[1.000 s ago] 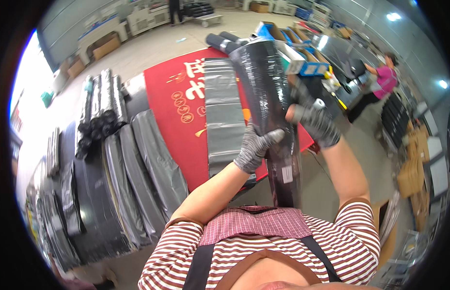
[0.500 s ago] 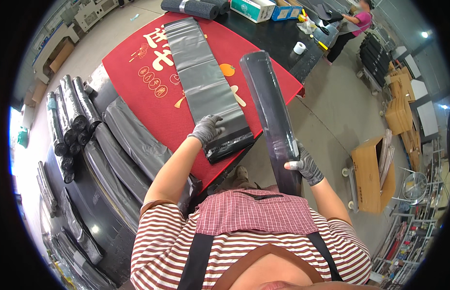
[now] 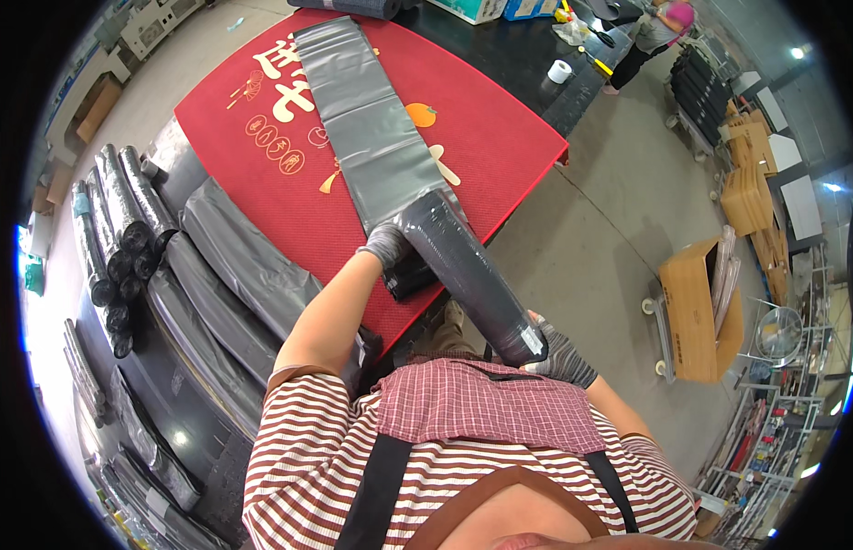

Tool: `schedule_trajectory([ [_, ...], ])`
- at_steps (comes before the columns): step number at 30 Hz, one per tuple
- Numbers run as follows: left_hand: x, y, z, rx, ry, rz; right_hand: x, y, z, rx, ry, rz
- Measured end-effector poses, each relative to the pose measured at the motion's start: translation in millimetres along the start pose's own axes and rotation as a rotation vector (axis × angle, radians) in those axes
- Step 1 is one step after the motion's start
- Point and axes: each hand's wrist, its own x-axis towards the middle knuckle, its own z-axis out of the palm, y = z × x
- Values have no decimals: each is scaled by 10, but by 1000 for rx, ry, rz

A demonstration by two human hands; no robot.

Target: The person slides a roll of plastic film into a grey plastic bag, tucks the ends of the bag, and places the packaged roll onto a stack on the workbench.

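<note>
A dark roll in clear shiny wrap [image 3: 470, 280] lies slantwise in front of me, with a white label at its near end. My right hand [image 3: 562, 356], in a grey striped glove, grips that near end. At the far end, my gloved left hand [image 3: 386, 244] is against the roll and the grey plastic bag [image 3: 371, 119]; the roll hides its fingers. The bag lies long and flat across the red printed mat [image 3: 500, 137], and the roll covers part of its near end. Below my left hand, a black shiny piece of the bag's near end shows.
Several wrapped rolls [image 3: 124, 220] are stacked at the left, beside long grey-bagged rolls [image 3: 252, 238]. On the black table [image 3: 463, 46] stand a white paper roll [image 3: 559, 71] and boxes. A carton on a wheeled cart [image 3: 697, 312] stands right; another person [image 3: 654, 32] is far right.
The wrapped roll has tilted and swung left, its far end coming down to my left hand over the bag. My right hand has shifted to its near end. The view has moved slightly.
</note>
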Motion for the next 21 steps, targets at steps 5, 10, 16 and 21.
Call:
schedule_trajectory([
  [5,-151,50,256,1691,676,594,-62,334,-17,-304,71,-30],
  [10,-246,-229,386,2218,748,681,-126,212,-107,-621,70,35],
  [16,-296,-578,346,2922,473,1221,-111,-366,-264,-487,-11,128],
  [21,-234,-983,436,3318,438,1180,66,-430,-415,392,-301,226],
])
